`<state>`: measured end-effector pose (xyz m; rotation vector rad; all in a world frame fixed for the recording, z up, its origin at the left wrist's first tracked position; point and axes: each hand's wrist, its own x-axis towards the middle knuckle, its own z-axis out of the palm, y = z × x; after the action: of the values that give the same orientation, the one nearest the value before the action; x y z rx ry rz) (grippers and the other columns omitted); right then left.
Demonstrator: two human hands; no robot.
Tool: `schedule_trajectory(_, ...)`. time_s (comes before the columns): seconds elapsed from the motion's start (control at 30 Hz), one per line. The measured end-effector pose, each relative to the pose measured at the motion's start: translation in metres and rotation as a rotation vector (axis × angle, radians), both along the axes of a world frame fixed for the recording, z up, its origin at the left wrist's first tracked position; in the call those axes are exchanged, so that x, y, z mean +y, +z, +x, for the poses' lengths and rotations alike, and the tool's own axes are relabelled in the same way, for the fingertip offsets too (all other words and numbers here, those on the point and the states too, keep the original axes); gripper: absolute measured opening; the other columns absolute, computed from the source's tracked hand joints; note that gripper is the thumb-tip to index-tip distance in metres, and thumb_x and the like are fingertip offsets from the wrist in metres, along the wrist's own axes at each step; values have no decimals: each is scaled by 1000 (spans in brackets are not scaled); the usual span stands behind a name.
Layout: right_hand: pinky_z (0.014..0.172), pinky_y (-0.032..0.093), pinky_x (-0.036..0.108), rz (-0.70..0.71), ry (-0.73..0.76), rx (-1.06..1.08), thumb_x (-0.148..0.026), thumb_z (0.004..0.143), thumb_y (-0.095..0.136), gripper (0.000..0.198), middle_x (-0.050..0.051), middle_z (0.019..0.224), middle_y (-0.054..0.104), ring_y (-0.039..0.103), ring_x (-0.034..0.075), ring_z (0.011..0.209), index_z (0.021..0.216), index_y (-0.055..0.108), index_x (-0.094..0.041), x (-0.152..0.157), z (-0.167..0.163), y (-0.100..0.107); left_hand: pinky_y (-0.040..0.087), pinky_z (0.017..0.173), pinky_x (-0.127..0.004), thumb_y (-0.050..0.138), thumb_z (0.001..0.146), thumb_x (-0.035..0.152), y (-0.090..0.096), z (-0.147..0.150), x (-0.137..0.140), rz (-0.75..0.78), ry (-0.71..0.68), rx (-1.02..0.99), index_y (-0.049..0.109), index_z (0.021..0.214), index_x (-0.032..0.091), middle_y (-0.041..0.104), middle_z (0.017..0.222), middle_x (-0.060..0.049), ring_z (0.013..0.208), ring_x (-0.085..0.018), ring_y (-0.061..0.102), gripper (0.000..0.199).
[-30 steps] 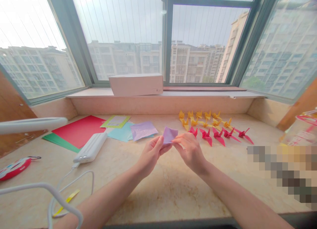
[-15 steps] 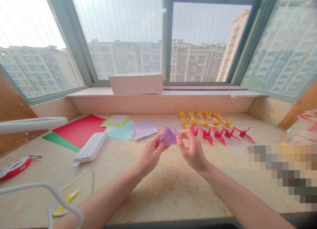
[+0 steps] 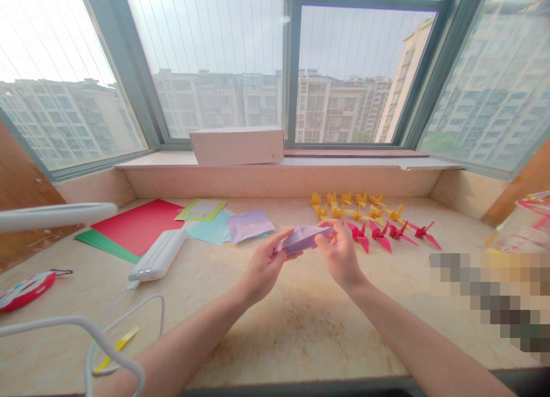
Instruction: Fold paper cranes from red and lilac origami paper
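Note:
A partly folded sheet of purple origami paper [image 3: 302, 239] is held above the counter between both hands, its shape long and pointed toward the right. My left hand [image 3: 265, 265] pinches its left end, fingers underneath and thumb on the near side. The right end lies between the thumb and fingers of my right hand [image 3: 339, 254]. Just behind the right hand stand several red paper cranes [image 3: 380, 236], with rows of yellow paper cranes [image 3: 361, 205] farther back. A flat purple sheet [image 3: 250, 225] rests on light blue sheets [image 3: 209, 228] left of the hands.
Red sheets [image 3: 140, 225] and green sheets [image 3: 107, 245] lie at the left, beside a white power bank [image 3: 158, 254] with a cable. A white box [image 3: 238, 146] sits on the window ledge. A clear container [image 3: 526, 225] stands at the right edge; pixelation covers the area below it.
The purple paper has gone from a compact, raised shape to a longer, pointed one stretching right. My right hand has shifted slightly right and closed around that end.

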<state>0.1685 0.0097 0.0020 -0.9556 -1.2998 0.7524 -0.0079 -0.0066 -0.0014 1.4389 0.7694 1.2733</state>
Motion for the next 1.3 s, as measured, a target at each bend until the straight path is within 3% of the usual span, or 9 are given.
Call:
schedule_trajectory(0.13, 57, 52, 28, -47, 23, 89, -29, 78, 62, 19, -2, 69, 63, 61, 15, 60, 95, 57, -21, 1, 1, 4, 52, 97, -49, 61, 90, 25, 3, 1, -3, 4, -74, -58, 62, 129, 20, 69, 120, -11, 95, -26, 72, 39)
schedule_trajectory(0.27, 55, 51, 27, 6, 28, 40, -27, 81, 59, 23, -3, 70, 63, 60, 15, 59, 104, 57, -23, 1, 3, 2, 51, 98, -49, 60, 90, 25, 7, 1, -6, -18, -92, -100, 63, 127, 20, 66, 127, -12, 101, -28, 71, 37)
schedule_trajectory(0.47, 68, 53, 30, 221, 54, -175, -25, 90, 48, 15, 4, 94, 69, 65, 18, 80, 96, 62, -23, 1, 9, -3, 55, 91, -45, 57, 90, 24, 8, -2, -3, -81, -24, -100, 60, 132, 20, 67, 123, -12, 89, -25, 74, 42)
schedule_trajectory(0.6, 70, 52, 31, 272, 83, -371, -31, 92, 54, 16, 4, 87, 71, 65, 18, 75, 97, 66, -21, 2, 20, 2, 56, 87, -44, 57, 89, 26, 9, -4, -2, -98, -23, -120, 64, 125, 15, 71, 112, -12, 84, -25, 74, 38)
schedule_trajectory(0.73, 72, 53, 33, 244, 185, -390, -44, 85, 68, 24, 5, 83, 73, 68, 21, 75, 91, 70, -20, 8, 25, 2, 57, 84, -42, 61, 88, 35, 11, -5, -2, -95, -45, -155, 65, 123, 12, 73, 107, -15, 86, -26, 73, 42)
schedule_trajectory(0.9, 59, 56, 31, 74, 173, -160, -55, 80, 69, 37, 4, 70, 71, 68, 20, 62, 84, 71, -19, 13, 20, -4, 58, 83, -39, 72, 81, 38, 10, -3, 0, -75, -16, -60, 69, 116, 14, 73, 110, -13, 93, -26, 71, 43)
schedule_trajectory(1.13, 49, 55, 29, 5, 155, -28, -51, 77, 75, 46, 0, 73, 69, 67, 18, 53, 111, 60, -24, 14, 15, -1, 56, 89, -43, 74, 80, 37, 8, -1, 2, -54, 55, -30, 73, 114, 16, 74, 110, -10, 100, -27, 69, 39)
schedule_trajectory(1.3, 53, 56, 30, -48, 136, 7, -48, 77, 74, 42, 2, 74, 71, 66, 17, 55, 107, 63, -21, 15, 14, 3, 55, 94, -46, 70, 84, 32, 11, -3, -1, -29, 66, -69, 74, 109, 15, 75, 106, -11, 101, -27, 69, 31)
